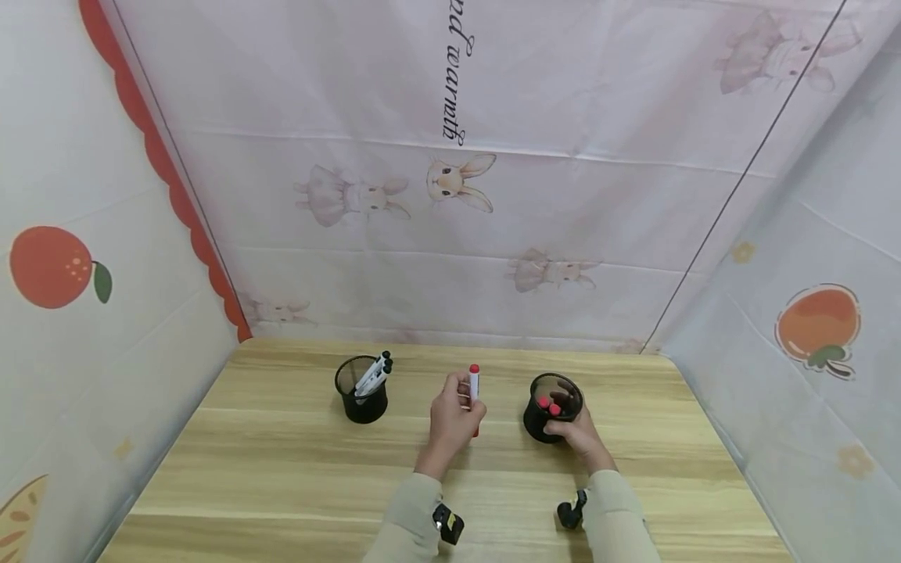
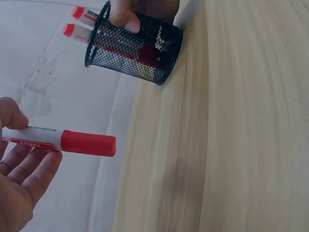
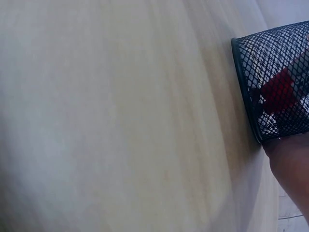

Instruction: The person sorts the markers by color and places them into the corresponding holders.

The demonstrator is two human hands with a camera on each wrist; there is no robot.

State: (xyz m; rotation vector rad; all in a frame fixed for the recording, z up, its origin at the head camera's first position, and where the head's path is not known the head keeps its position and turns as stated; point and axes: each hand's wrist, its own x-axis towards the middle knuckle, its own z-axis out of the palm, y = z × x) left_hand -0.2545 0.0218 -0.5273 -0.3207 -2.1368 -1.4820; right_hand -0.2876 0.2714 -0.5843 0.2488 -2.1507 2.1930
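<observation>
Between the thumb and fingers of my left hand (image 1: 454,422) is a red-and-white marker (image 2: 36,137), held upright above the table with its red cap downward. My right hand (image 1: 580,438) grips a black mesh pen holder (image 2: 130,50) by its side, thumb across the front. Two markers (image 1: 554,409) with red ends stand inside that holder, and their red caps show through the mesh (image 3: 277,92) in the right wrist view. At the left, a second black mesh pen holder (image 1: 364,407) contains several white markers with black ends (image 1: 373,375).
The light wood table (image 1: 281,477) carries both holders. Printed fabric walls stand behind it (image 1: 394,274) and at its left (image 1: 127,375) and right sides. A small black camera (image 1: 448,524) is strapped at each wrist.
</observation>
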